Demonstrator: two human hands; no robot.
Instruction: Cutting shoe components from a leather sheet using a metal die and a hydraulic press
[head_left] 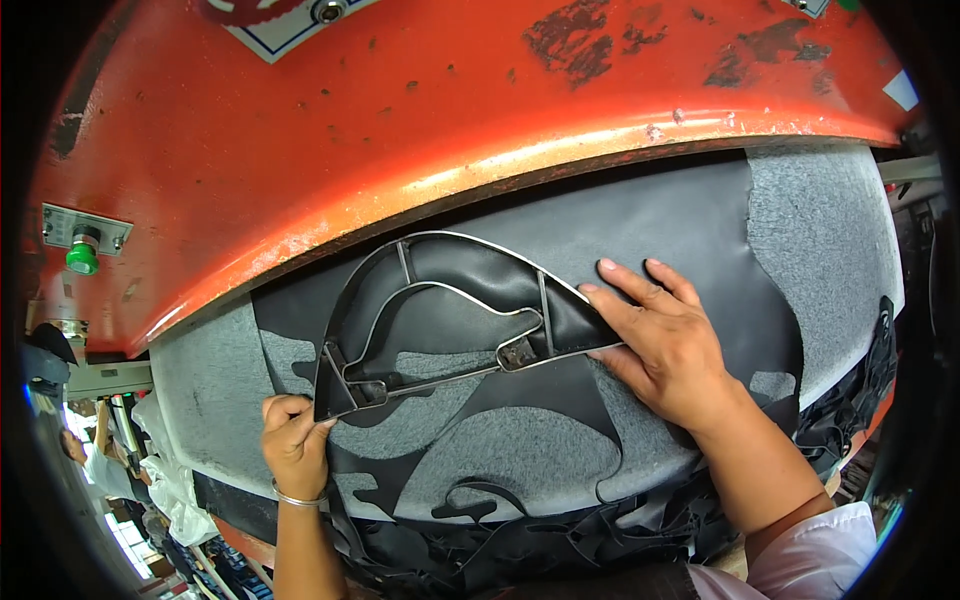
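A curved steel cutting die (440, 381), with cross struts and an inner outline, lies on a sheet of black leather-like material (660, 220). My left hand (296, 445) pinches the die's lower left corner between thumb and fingers. At the pointed right end, my right hand (665, 345) grips the die with its thumb below and fingers above, some of them stretched over the sheet. Cut-out openings in the sheet show the grey work surface (830, 230) under and in front of the die.
A large red machine beam (480, 110) spans the far side, its lower edge just beyond the die. A green button (82, 258) sits on its left. Black offcuts (500, 550) heap along the near edge. Another person (105, 470) is at the far left.
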